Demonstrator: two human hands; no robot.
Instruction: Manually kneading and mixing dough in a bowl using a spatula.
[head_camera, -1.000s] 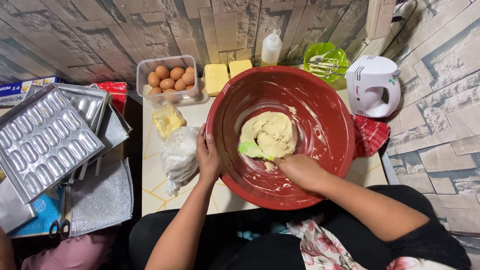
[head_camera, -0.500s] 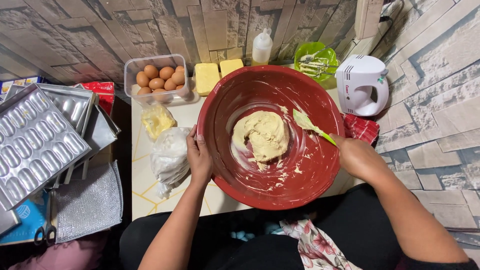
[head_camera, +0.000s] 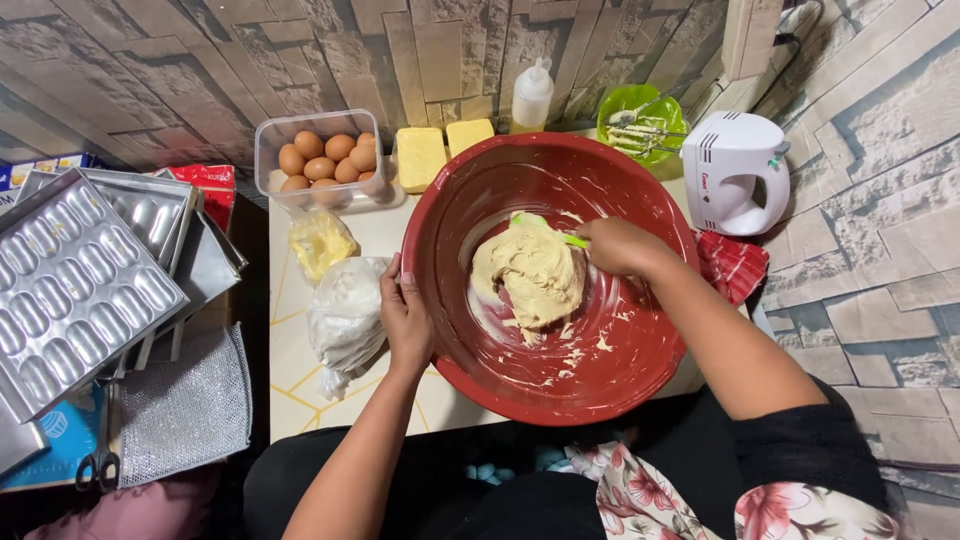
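Left hand (head_camera: 407, 318) grips the near-left rim of the big red bowl (head_camera: 600, 370) on the table (head_camera: 300, 350), fingers curled over the edge. Right hand (head_camera: 618, 246) is closed around a green spatula (head_camera: 545, 227), its blade pressing the pale dough (head_camera: 530, 270) in the bowl's middle. Beyond sit eggs (head_camera: 325, 160), butter blocks (head_camera: 420, 157) and a white mixer (head_camera: 735, 170).

Centre frame: glossy red plastic mixing bowl (head_camera: 600, 370) holding pale beige dough lump (head_camera: 530, 272); lime-green spatula (head_camera: 545, 226); upper right, white hand mixer (head_camera: 735, 170).
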